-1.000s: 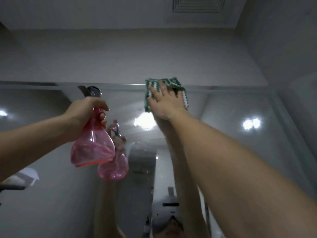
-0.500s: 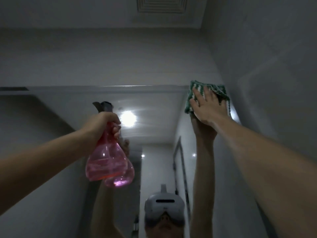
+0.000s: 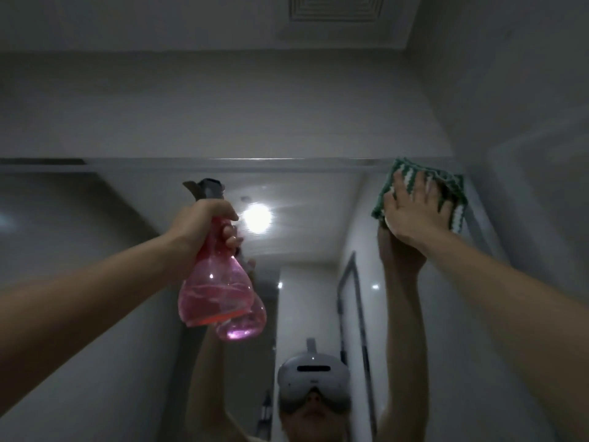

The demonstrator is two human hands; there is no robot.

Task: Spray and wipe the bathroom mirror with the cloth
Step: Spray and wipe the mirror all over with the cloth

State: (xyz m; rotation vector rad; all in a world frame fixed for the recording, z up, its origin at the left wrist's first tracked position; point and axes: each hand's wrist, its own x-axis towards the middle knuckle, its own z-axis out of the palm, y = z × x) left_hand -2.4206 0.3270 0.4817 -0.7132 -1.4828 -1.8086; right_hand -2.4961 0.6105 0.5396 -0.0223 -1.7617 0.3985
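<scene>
The bathroom mirror (image 3: 105, 314) fills the lower part of the view, its top edge running across at mid height. My right hand (image 3: 414, 215) presses a green and white striped cloth (image 3: 452, 189) flat against the mirror's top right corner, fingers spread straight. My left hand (image 3: 204, 221) grips the neck of a pink spray bottle (image 3: 213, 298) with a dark trigger head, held up in front of the glass at centre left. The bottle holds some pink liquid. Both arms and the bottle are mirrored in the glass.
A grey side wall (image 3: 526, 122) meets the mirror at the right, close to the cloth. Above the mirror is a plain wall and a ceiling vent (image 3: 334, 8). A ceiling lamp's reflection (image 3: 256, 216) glares beside the bottle.
My right hand has slid the cloth rightwards along the mirror's top edge to the right corner. The left hand kept holding the bottle, and the view turned right.
</scene>
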